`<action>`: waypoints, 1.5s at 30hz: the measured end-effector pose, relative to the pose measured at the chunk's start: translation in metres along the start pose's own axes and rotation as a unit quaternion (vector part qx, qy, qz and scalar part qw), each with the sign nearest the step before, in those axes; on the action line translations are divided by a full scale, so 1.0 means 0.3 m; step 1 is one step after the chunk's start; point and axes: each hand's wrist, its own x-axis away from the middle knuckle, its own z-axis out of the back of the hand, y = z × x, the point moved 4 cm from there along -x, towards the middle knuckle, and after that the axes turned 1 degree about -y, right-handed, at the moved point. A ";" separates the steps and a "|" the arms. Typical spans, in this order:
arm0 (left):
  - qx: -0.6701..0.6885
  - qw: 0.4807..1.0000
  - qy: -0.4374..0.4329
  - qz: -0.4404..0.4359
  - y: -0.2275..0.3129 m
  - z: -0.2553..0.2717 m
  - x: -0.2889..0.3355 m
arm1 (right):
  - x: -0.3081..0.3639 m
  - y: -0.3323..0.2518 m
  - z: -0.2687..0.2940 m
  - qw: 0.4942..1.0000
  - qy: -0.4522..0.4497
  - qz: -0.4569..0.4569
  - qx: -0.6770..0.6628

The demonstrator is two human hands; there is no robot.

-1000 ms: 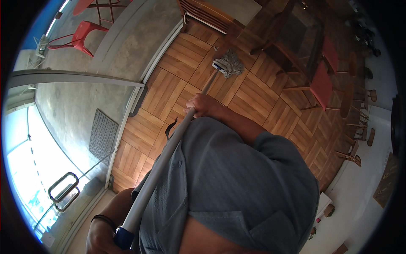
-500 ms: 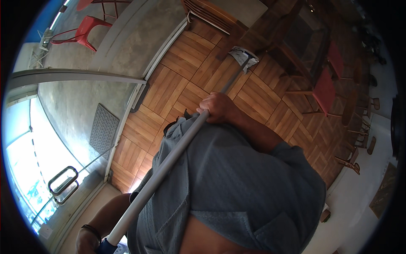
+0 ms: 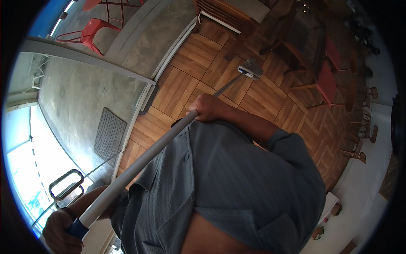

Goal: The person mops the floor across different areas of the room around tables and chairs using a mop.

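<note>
A mop runs across my body, its long grey handle [image 3: 144, 163] slanting from lower left up to the middle. My right hand [image 3: 204, 108] is wrapped round the handle near mid-view, in front of my chest. At the lower left my left hand [image 3: 61, 233] closes round the blue grip end [image 3: 78, 230] of the same handle. The grey-white mop head [image 3: 251, 70] rests on the wooden parquet floor [image 3: 179, 91] ahead of me, close to the dark table's legs.
Red-seated wooden chairs [image 3: 325, 86] and a dark table [image 3: 302, 38] stand at the right. On the left are a glass door with a metal handle [image 3: 65, 185], a grey mat [image 3: 110, 132] and a red chair [image 3: 91, 36]. A slatted wooden bench [image 3: 220, 16] is at the back.
The mop head has moved a little nearer and turned over. My left hand has swung out to the left with the handle's end, and my right hand has shifted slightly left.
</note>
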 end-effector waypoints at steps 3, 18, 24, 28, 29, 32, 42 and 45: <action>0.002 1.000 -0.005 0.012 0.089 0.068 0.122 | -0.136 -0.028 -0.187 0.999 -0.026 -0.013 -0.012; -0.060 0.994 -0.083 -0.041 0.473 -0.032 0.368 | -0.556 -0.364 -0.665 0.989 -0.091 0.116 -0.007; -0.072 0.994 0.048 -0.065 0.388 -0.003 0.498 | -0.599 -0.213 -0.639 0.987 -0.107 0.122 0.012; -0.094 0.995 0.036 0.003 0.182 0.074 0.527 | -0.573 0.051 -0.502 0.980 -0.092 0.055 0.166; -0.111 0.992 0.067 0.007 0.129 0.068 0.539 | -0.581 0.089 -0.473 0.980 -0.099 0.039 0.168; -0.176 0.976 0.121 0.028 -0.010 0.076 0.497 | -0.603 0.207 -0.347 0.977 -0.078 -0.021 0.198; -0.195 0.931 0.287 0.112 -0.251 0.189 0.466 | -0.597 0.394 -0.162 0.951 0.056 -0.237 0.192; -0.244 0.919 0.280 0.131 -0.004 0.250 0.472 | -0.649 0.185 -0.264 0.972 -0.014 -0.211 0.100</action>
